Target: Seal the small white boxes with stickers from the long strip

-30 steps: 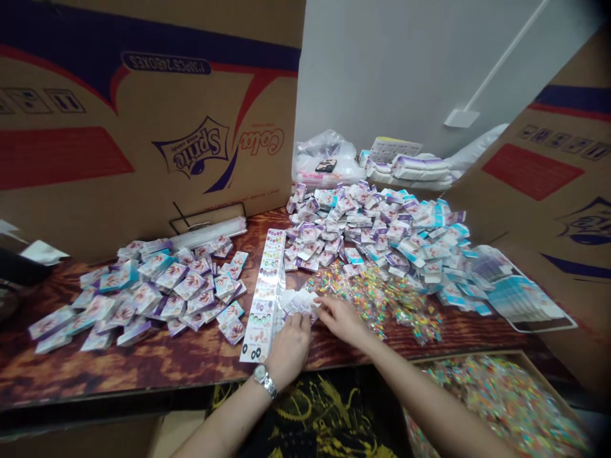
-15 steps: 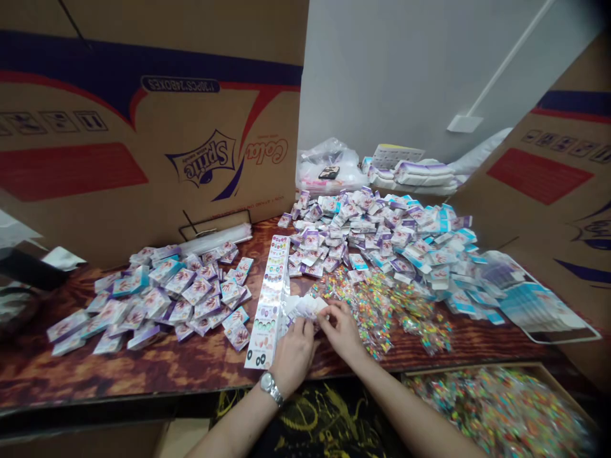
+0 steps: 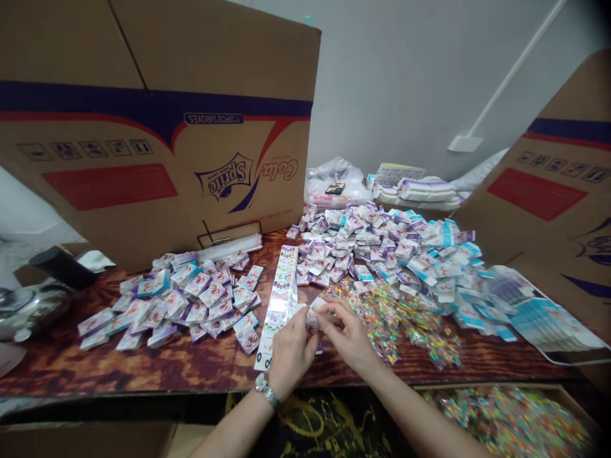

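Note:
Close to the table's front edge, my left hand grips a small white-and-purple cardboard box, mostly covered by fingers. My right hand pinches the box's upper end, where a white flap shows. Left of the hands lies a long strip of colourful stickers. Small clear packets of colourful pieces are spread just right of my right hand. Behind them rises a heap of small boxes, white with purple or blue. Another pile of such boxes lies to the left.
Large brown cartons stand at the left and right. Flat stacked box pieces lie at the right. More packets fill an open carton below the table edge. Plastic bags sit against the wall.
Several white pieces visible under the hands before are now mostly out of sight. The small box is now held up between both hands. The camera view has shifted up and left.

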`<action>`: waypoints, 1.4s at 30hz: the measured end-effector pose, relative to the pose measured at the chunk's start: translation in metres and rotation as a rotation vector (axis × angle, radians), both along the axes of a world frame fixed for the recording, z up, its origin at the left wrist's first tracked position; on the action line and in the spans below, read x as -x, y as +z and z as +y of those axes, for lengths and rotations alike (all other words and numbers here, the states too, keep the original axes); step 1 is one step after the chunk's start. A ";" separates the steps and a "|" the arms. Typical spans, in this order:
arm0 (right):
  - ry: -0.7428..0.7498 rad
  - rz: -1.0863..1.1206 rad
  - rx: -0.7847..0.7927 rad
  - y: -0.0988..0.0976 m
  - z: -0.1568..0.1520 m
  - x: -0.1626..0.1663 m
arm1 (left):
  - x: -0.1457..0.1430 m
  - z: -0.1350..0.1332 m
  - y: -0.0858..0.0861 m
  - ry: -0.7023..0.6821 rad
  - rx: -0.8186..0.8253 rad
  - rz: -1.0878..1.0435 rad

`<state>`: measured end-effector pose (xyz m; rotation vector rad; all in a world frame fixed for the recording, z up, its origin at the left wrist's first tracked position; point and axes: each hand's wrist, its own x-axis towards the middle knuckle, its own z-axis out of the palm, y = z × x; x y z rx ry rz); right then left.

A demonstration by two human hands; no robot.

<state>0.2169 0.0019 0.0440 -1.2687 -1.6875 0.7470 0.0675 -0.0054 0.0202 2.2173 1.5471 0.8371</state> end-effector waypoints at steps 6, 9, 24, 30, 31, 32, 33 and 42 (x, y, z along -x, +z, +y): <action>0.106 -0.248 -0.335 0.014 -0.006 -0.007 | 0.009 -0.003 0.016 -0.010 -0.012 -0.193; 0.184 -0.173 -0.200 0.021 -0.006 -0.006 | 0.010 -0.004 0.015 -0.056 -0.027 -0.194; 0.123 -0.001 0.092 0.041 0.012 0.017 | 0.012 -0.006 0.008 -0.034 -0.070 -0.056; 0.130 -0.234 -0.254 0.031 -0.006 0.021 | 0.012 -0.004 0.008 -0.034 -0.042 -0.049; 0.133 -0.268 -0.300 0.028 -0.009 0.021 | 0.012 -0.004 0.008 -0.033 -0.039 -0.043; 0.146 -0.296 -0.334 0.026 -0.010 0.022 | 0.012 -0.005 0.008 -0.033 -0.036 -0.036; 0.157 -0.314 -0.351 0.024 -0.011 0.022 | 0.012 -0.005 0.009 -0.033 -0.034 -0.030; 0.251 -0.276 -0.119 0.029 0.013 0.015 | 0.009 0.005 0.009 -0.025 -0.050 0.050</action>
